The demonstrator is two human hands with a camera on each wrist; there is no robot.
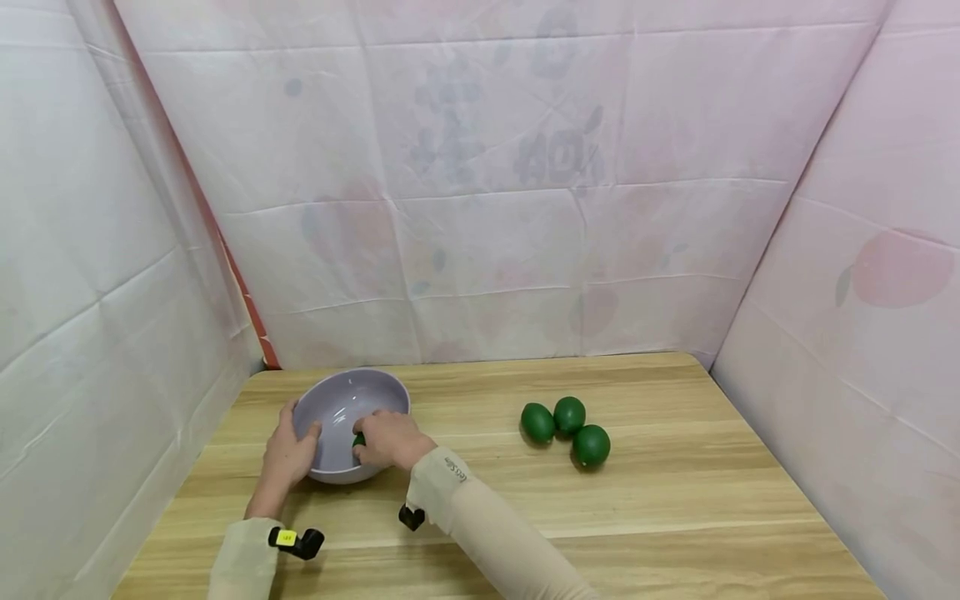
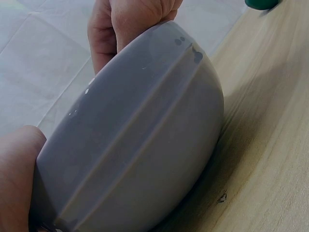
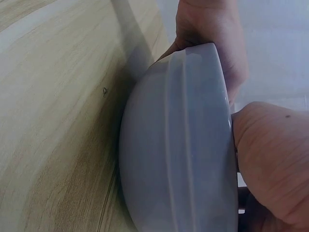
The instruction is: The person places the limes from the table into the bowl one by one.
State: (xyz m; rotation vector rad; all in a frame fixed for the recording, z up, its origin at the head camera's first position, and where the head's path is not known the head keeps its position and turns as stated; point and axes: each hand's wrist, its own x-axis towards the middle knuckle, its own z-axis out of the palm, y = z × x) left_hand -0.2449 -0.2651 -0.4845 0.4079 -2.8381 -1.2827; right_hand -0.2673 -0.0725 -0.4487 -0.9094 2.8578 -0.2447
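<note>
A smooth lilac-grey bowl stands at the left of the wooden table. My left hand grips its left rim, thumb over the inside and the other fingers around the outer wall. Inside the bowl, my right hand holds a dark green lime, mostly hidden by the fingers. From the left wrist view, the bowl's ridged outer side fills the middle, with the right hand reaching over the far rim. The right wrist view shows that hand across the rim; the lime is hidden there.
Three more dark green limes, a left one, a back one and a front one, lie close together right of centre on the table. Pale printed cloth hangs behind the table and along both sides.
</note>
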